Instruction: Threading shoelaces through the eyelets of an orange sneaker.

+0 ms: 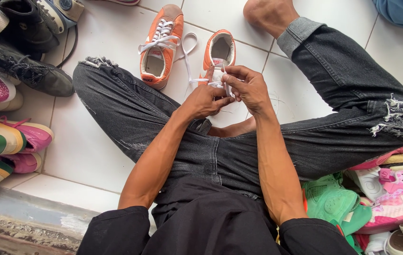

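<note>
Black sleeves (pixel 116 233) frame two bare forearms reaching out over dark jeans (pixel 211 156). Beyond the jeans, the left hand (pixel 206 100) and right hand (pixel 248 87) both pinch a white lace (pixel 189 61) at the near end of an orange shoe (pixel 218 54) on the white tile floor (pixel 102 151). Its laced orange twin (pixel 160 45) lies just left of that shoe. Black sneakers (pixel 21 66) sit well left of it.
</note>
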